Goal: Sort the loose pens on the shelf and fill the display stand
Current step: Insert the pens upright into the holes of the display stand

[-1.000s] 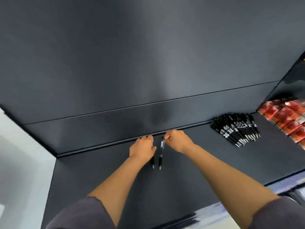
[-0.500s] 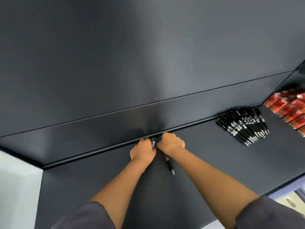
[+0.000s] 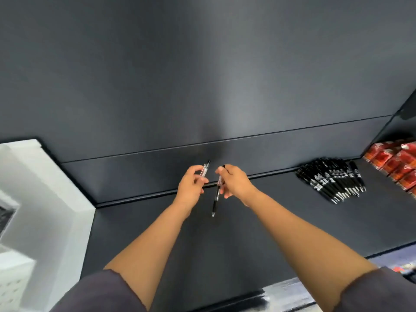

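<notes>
Dark matte shelf w/ a dark back wall & a low ledge along the far edge. A white unit stands at the left end.

Both arms reach to the far middle of the shelf. The left hand pinches the clear-barrel pens between thumb & fingertips. It looks like two pens, but can't be sure of the count. They point up & away, lifted off the shelf. The right hand grips one black pen round its upper half w/ curled fingers. The pen hangs almost upright, tip down, just above the shelf. The hands are near each other but apart.

The pen pile lies far right, tips fanned toward the near side. It's well apart from the hands. Just beyond it, at the right end, sit the red packets.

Prob. the split is on purpose: one type per hand, so the kinds don't mix while sorting. Held high on the barrel, the black pen is easy to drop into a slot. The display stand isn't in view, so can't say how full it is. With most pens lying in the pile, the job looks early.
</notes>
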A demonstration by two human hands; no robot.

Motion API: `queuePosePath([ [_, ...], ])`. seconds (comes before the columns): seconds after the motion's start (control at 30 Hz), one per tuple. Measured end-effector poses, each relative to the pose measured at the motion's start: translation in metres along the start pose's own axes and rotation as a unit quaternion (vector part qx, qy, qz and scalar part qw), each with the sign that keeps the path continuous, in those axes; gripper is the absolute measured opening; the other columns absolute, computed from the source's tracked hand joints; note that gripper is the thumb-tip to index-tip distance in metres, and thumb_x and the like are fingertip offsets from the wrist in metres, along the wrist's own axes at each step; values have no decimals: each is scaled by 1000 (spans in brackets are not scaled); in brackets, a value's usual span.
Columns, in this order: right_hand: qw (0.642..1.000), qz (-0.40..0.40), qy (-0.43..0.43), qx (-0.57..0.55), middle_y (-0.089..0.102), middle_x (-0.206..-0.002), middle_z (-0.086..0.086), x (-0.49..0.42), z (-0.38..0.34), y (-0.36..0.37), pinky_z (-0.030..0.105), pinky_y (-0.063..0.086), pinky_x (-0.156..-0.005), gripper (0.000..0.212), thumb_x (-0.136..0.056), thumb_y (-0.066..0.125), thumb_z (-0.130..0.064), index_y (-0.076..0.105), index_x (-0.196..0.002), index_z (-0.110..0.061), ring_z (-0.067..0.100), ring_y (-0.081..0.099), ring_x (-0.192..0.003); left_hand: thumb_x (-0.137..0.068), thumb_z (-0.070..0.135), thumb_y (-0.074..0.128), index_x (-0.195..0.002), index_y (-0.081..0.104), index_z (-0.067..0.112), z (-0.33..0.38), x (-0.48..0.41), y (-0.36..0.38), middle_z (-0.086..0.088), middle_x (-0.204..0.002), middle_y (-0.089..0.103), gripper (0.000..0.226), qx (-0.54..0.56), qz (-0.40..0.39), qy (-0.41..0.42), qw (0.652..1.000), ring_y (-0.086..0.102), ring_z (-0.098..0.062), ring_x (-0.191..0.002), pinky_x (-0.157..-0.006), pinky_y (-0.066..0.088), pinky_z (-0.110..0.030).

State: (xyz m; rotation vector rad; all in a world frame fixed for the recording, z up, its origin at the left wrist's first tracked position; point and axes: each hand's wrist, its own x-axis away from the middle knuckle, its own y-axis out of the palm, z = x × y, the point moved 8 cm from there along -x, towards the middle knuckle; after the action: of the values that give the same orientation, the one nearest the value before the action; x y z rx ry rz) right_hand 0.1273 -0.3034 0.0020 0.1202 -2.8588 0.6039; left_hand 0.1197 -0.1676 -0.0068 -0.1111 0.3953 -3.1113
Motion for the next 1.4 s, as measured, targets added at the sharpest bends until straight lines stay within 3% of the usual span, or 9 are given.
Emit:
queuePosePath([
  [0.13, 998, -48, -49, -15, 56, -73, 5, 43, -29, 29, 19, 46, -41, 24, -99, 42, -24, 60, -98, -8, 14, 57, -53, -98, 17, 43, -102, 56, 22, 15, 56, -41, 0, -70, 51, 14, -16, 68, 34, 997, 42, -12, -56, -52, 38, -18],
  [0.3, 985, -74, -153, 10, 58, -67, 4, 89, -77, 82, 17, 48, -45, 24, -94, 52, -20, 66, -86, -2, 11, 56, -57, -98, 16, 43, -102, 54, 16, 22, 125, -105, 2, -84, 58, 11, -62, 132, 47, 988, 61, -11, -68, -73, 51, -31],
  [0.4, 975, -112, -188, -39, 63, -70, 3, 114, -108, 120, 16, 52, -53, 16, -92, 56, -16, 70, -88, -9, 10, 61, -60, -94, 13, 49, -98, 54, 19, 28, 160, -157, 7, -86, 61, 8, -102, 212, 54, 970, 65, -6, -76, -73, 48, -25],
  [0.5, 963, -150, -200, -98, 63, -69, 7, 134, -140, 156, 18, 55, -58, 20, -93, 53, -12, 69, -88, -1, 13, 64, -61, -89, 8, 58, -97, 61, 13, 38, 193, -211, -3, -87, 67, 10, -128, 283, 59, 949, 62, -17, -82, -77, 48, -31],
  [0.6, 949, -193, -212, -134, 62, -72, 9, 152, -175, 192, 18, 55, -57, 21, -94, 49, -10, 66, -91, 1, 9, 65, -56, -85, 6, 62, -96, 66, 8, 51, 227, -263, -3, -86, 69, 12, -151, 355, 69, 920, 63, -16, -81, -77, 47, -25],
  [0.8, 917, -188, -330, -120, 62, -76, 8, 180, -247, 249, 20, 56, -57, 17, -94, 53, -8, 65, -87, 1, 4, 63, -54, -85, 12, 65, -104, 65, 7, 67, 271, -355, 2, -85, 62, 19, -159, 455, 91, 871, 60, -14, -81, -79, 47, -22],
  [1.07, 898, -135, -418, -31, 66, -70, 1, 188, -312, 338, 28, 58, -65, 12, -91, 59, -16, 67, -84, -13, 8, 62, -59, -84, 10, 66, -115, 59, 18, 54, 266, -466, 15, -77, 58, 33, -151, 452, 144, 867, 57, -2, -74, -81, 51, -33],
  [1.23, 883, -74, -456, 82, 66, -73, -4, 177, -336, 379, 32, 52, -70, 13, -92, 57, -24, 67, -87, -18, 16, 62, -71, -86, 5, 61, -122, 49, 37, 48, 239, -501, 16, -80, 54, 50, -156, 396, 203, 882, 54, 9, -70, -68, 45, -7],
  [1.4, 881, -46, -448, 148, 68, -78, -2, 163, -337, 406, 35, 51, -74, 16, -93, 56, -28, 68, -92, -18, 18, 61, -76, -84, 6, 62, -120, 50, 35, 34, 213, -517, 16, -78, 53, 47, -173, 367, 223, 887, 53, 7, -71, -67, 42, -9],
])
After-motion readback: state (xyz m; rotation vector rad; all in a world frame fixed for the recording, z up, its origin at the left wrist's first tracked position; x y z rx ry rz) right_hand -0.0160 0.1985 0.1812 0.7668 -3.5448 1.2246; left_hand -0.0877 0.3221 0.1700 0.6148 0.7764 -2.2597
